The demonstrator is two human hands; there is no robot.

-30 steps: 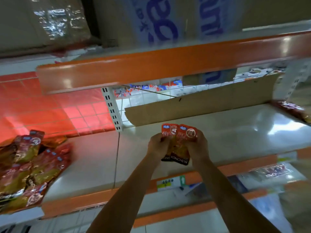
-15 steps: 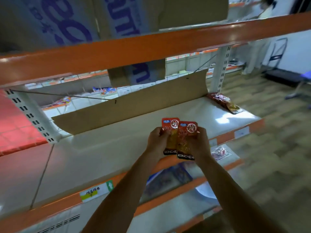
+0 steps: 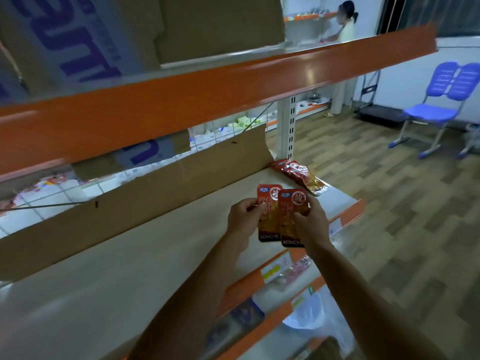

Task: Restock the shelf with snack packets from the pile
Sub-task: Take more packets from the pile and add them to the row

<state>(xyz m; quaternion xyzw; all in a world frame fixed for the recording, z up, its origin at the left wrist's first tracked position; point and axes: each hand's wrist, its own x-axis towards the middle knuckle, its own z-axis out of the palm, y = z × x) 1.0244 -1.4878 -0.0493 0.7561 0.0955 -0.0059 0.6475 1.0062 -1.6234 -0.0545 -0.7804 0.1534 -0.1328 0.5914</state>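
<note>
Two red snack packets are held upright, fronts to the camera, fanned and overlapping: left packet [image 3: 268, 196] tucked partly behind right packet [image 3: 293, 201]. My read: they're fanned so each can be peeled off and set down singly, with labels the same way up for facing. Both hang above the shelf [image 3: 155, 242], over its front part. I can't see them touching it.

Left hand [image 3: 242, 218]: fingers curled, thumb on the front of the left packet, pinching its left edge. Right hand [image 3: 311, 224]: thumb across the front of the right packet, fingers wrapped behind its right edge. Both hands are clamped on and nothing is let go.

Beyond the hands and slightly to their right, a few loose packets [image 3: 298, 174] of the same kind lie flat at the shelf's end. That's likely the row being built, so the next drop probably goes just this side of them.

A cardboard strip [image 3: 168, 183] stands along the back, past the hands. It's probably a backstop so stock doesn't slide through. The source pile is not in view.
</note>
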